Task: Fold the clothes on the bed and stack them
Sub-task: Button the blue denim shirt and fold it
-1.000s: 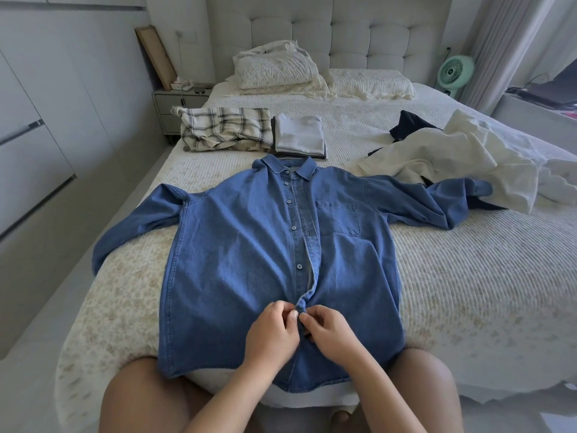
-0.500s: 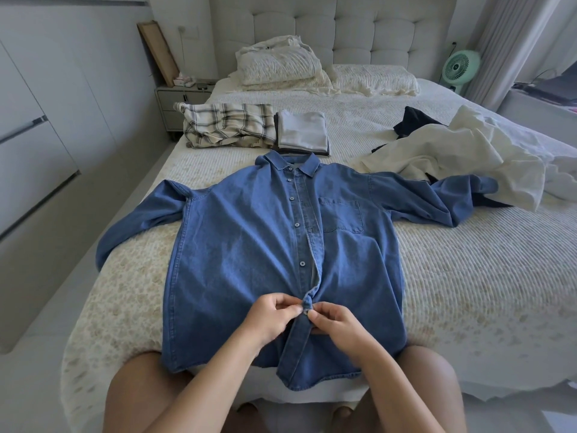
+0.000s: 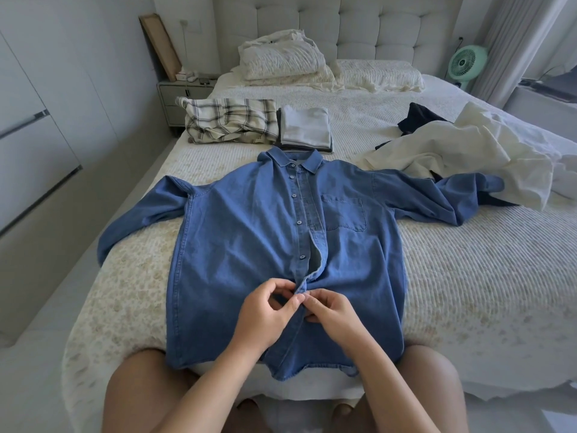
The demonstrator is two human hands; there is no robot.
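Observation:
A blue denim shirt (image 3: 243, 245) lies face up on the bed (image 3: 468, 276), sleeves spread, hem hanging over the near edge. Its placket gapes open just above my hands. My left hand (image 3: 265, 310) and my right hand (image 3: 331, 310) meet at the lower placket, and each pinches an edge of the denim there. Beyond the collar sit a folded plaid garment (image 3: 229, 120) and a folded grey stack (image 3: 304, 126). A loose cream garment (image 3: 462, 157) lies crumpled at the right over a dark garment (image 3: 418, 118).
Pillows (image 3: 281, 62) lean against the tufted headboard. A nightstand (image 3: 181, 98) stands left of the bed beside white wardrobe doors (image 3: 37, 145). A green fan (image 3: 465, 62) stands at the far right by the curtain. My bare knees press against the bed's near edge.
My fingers have shifted on the lower placket and still pinch it. The head view has tilted slightly. The shirt lies where it was.

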